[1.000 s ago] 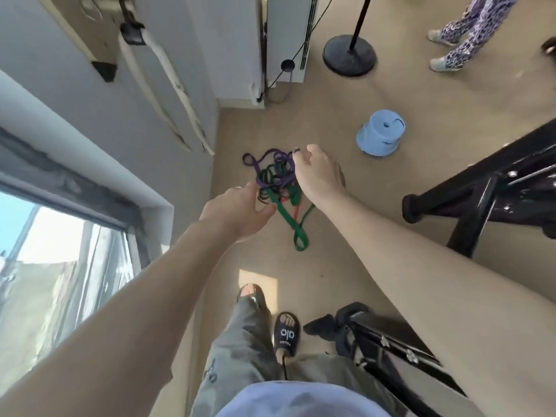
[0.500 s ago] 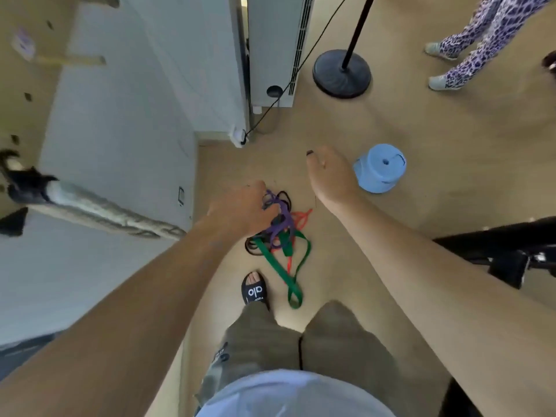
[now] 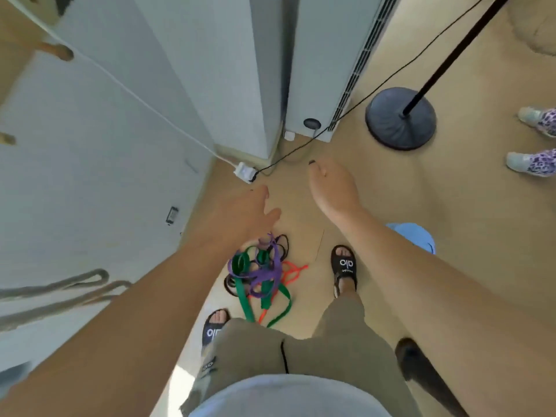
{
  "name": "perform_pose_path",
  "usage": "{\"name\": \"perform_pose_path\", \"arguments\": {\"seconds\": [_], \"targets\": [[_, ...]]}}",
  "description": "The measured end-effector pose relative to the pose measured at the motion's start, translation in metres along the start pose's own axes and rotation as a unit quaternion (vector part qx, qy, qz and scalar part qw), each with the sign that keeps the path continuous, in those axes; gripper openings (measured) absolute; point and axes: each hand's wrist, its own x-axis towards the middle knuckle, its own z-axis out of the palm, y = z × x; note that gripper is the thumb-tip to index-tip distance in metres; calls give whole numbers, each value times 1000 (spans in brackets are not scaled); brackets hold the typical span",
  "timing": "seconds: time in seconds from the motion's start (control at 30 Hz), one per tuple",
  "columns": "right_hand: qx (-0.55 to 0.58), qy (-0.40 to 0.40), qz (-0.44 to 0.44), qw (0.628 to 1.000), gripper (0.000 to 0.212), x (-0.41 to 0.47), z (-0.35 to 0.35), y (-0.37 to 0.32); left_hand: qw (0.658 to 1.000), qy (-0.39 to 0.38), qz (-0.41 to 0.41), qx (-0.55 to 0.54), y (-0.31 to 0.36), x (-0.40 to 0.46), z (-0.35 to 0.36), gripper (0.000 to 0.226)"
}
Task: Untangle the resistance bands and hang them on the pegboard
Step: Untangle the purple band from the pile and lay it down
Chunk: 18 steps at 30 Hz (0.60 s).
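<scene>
A tangle of resistance bands in purple, green, orange and black hangs just under my left hand, between my feet. Its purple top loop rises to the underside of that hand, where the lower fingers are hidden; thumb and forefinger point forward. My right hand is held out flat and apart from the bands, fingers together, holding nothing. The wooden pegboard shows at the top left edge with a peg sticking out. A grey band hangs at the left.
White wall and a white cabinet unit stand ahead. A power strip and black cable lie on the floor. A round stand base is at right, a blue stool behind my right arm. Another person's feet stand far right.
My right hand has let go of the tangle and moved off to the right. The left hand alone carries the bands. My view has swung up and left along the wall.
</scene>
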Motion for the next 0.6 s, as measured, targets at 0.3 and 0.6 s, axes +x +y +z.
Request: {"name": "perform_pose_path", "arguments": {"seconds": [0.3, 0.6], "targets": [[-105, -201, -117, 967, 19, 100, -55, 15, 975, 32, -206, -82, 72, 38, 5, 28], [-181, -304, -248, 902, 30, 95, -34, -13, 919, 89, -326, -204, 84, 9, 25, 40]]}}
